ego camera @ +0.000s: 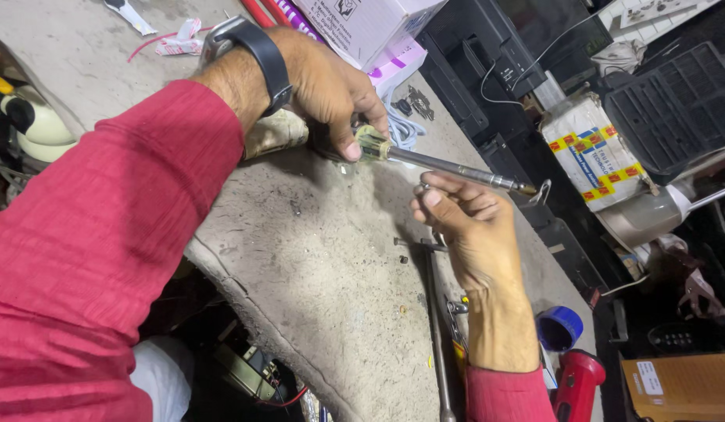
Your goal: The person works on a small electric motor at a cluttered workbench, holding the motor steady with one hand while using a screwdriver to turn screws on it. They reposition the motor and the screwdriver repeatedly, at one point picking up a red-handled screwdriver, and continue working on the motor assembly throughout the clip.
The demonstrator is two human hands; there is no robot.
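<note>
left hand (323, 82) grips a screwdriver (448, 164) against a small metal clip (542, 191) pinched in the right hand (464, 223); a slip could jab fingers.

Red long sleeves (104, 234), black wristwatch (253, 47) (metal case), white trousers (163, 375)

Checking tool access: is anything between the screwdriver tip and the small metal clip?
Nothing visible. The screwdriver, gripped by the left hand, has its tip right at the metal clip, which the right hand holds up above the worktable.
</note>
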